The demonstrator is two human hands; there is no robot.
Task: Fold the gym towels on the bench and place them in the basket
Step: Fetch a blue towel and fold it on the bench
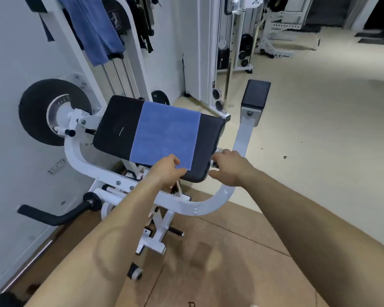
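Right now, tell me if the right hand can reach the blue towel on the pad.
Probably yes. The right hand hovers at the right edge of the black pad, only bare padding between it and the blue towel. The left hand pinches the towel's near edge, out of the way.

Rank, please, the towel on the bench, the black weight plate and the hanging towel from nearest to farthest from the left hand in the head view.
1. Towel on the bench: the left hand pinches its near edge.
2. Weight plate: off to the left.
3. Hanging towel: high up, back left.
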